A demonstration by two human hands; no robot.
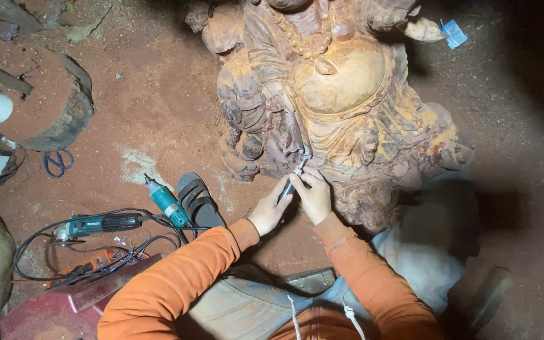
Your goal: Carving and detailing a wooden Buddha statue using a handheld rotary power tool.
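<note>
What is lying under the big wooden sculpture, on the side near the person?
Under the wooden sculpture, a white cloth shows at its lower right edge, over red dusty ground. How far the cloth reaches beneath is hidden by the sculpture.

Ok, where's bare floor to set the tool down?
Bare dirt lies between the round stump and the carved wooden statue, above the sandal. Crowded: the teal power tools and tangled cords left of the left hand.
</note>
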